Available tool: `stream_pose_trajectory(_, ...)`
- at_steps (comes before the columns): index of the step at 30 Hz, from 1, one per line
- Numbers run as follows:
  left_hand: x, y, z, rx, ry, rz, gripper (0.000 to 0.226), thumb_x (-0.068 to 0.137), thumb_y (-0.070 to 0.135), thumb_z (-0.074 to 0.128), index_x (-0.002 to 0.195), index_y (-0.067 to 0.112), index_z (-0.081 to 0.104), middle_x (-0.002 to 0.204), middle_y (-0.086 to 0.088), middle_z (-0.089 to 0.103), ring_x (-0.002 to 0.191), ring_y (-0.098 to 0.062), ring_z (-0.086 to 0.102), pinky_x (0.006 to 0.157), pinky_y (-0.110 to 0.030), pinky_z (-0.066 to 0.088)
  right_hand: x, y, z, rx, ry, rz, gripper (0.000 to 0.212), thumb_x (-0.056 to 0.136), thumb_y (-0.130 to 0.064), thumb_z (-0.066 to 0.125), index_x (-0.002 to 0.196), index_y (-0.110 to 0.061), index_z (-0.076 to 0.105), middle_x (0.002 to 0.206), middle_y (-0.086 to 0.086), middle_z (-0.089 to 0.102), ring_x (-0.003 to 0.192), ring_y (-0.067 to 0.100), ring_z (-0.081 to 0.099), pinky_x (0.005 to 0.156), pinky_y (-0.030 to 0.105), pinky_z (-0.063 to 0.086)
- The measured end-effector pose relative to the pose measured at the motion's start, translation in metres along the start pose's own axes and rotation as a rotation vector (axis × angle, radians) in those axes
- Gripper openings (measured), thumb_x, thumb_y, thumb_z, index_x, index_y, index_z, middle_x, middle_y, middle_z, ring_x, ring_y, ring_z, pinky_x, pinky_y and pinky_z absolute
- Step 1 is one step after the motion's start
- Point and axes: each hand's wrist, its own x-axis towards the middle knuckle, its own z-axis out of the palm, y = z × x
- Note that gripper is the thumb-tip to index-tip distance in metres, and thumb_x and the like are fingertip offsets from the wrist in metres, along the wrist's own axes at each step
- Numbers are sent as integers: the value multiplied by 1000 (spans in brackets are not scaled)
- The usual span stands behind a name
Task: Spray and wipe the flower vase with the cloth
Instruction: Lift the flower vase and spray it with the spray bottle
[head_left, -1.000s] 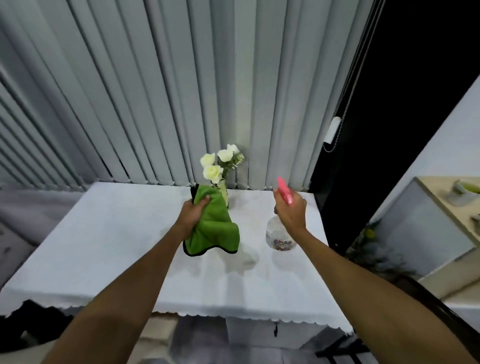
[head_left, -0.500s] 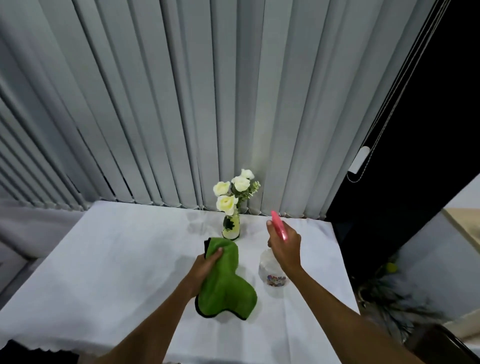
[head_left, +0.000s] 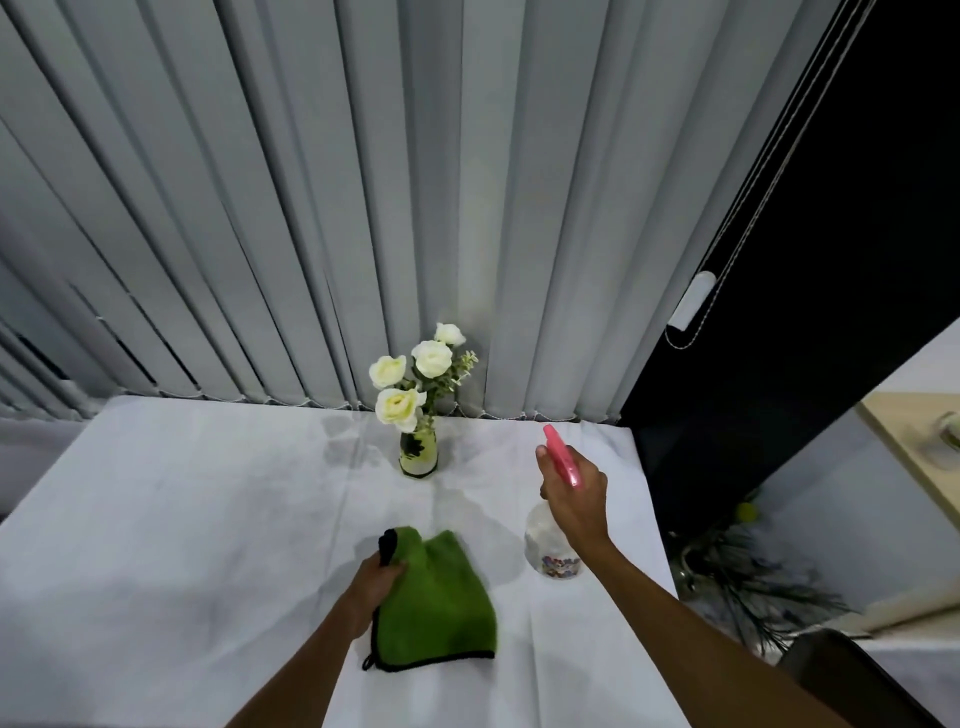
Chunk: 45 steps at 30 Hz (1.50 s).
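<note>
Two hands off vase (head_left: 418, 455), cloth (head_left: 435, 603) apart

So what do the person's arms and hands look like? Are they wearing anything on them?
Both arms are bare from the bottom edge of the picture up to the hands; no sleeves show. The left hand and right hand have no gloves, and no watch, bracelet or ring can be seen. The forearms look long and slim, stretched by the wide-angle lens.

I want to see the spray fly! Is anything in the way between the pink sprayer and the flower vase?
No. In the head view, only bare white tablecloth lies between the spray bottle and the vase.
</note>
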Motion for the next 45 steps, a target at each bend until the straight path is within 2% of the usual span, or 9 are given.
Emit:
stream_pose_trajectory(4,5,0,-8,63,97,-51,40,99,7,56,138,-4,54,129,-29,62,116,-42,60,102,-49,49,5,5,1,-7,-23,4,40,98,-32,67,73,-2,57,54,7,47,54,20,47,65,48,53)
stream_pose_trajectory(9,2,25,-18,249,152,-38,65,92,17,71,144,-7,40,141,-28,52,126,-38,55,107,-44,47,12,0,6,-22,-34,-23,40,98,-34,67,71,-6,56,58,20,54,52,18,51,63,44,54)
stream_pose_trajectory(14,0,90,-19,306,245,117,81,91,34,73,151,-4,33,156,-22,39,142,-34,41,113,-36,36,18,-12,13,-40,-52,-42,33,94,-43,64,83,-12,67,56,7,52,62,39,59,72,52,55)
stream_pose_trajectory(16,3,114,-16,296,263,191,79,90,34,74,149,-3,36,153,-21,43,141,-33,43,114,-37,36,19,-20,17,-58,-52,-64,25,92,-49,60,100,-28,71,57,7,55,67,38,62,79,49,57)
stream_pose_trajectory(18,5,136,-12,267,264,242,76,89,32,76,147,-2,38,148,-23,48,137,-34,48,113,-39,38,20,-26,19,-59,-55,-69,12,94,-48,60,90,-52,71,57,7,55,71,38,62,85,49,56)
stream_pose_trajectory(23,16,168,-5,314,247,408,62,88,12,77,141,1,48,141,-18,56,131,-36,53,107,-39,43,28,-29,21,-72,-25,-66,24,93,-55,61,72,-44,64,54,-1,55,65,30,63,79,44,56)
stream_pose_trajectory(29,46,169,-7,532,293,439,38,97,1,55,134,-9,53,138,-27,57,129,-43,53,102,-41,41,41,-29,20,-67,0,-58,29,92,-54,63,81,-27,68,53,-4,51,65,38,61,70,50,59)
stream_pose_trajectory(34,63,167,-1,392,254,458,42,95,9,66,134,-7,56,137,-27,59,130,-42,54,108,-44,42,49,-29,23,-96,37,-90,12,93,-50,63,83,-48,69,56,4,54,67,38,62,81,51,58)
stream_pose_trajectory(45,81,167,9,72,296,527,54,84,-8,74,132,-13,51,139,-30,56,132,-42,52,113,-52,39,55,-8,35,-86,7,-35,21,93,-51,61,107,-40,72,58,-3,57,68,35,65,91,53,55)
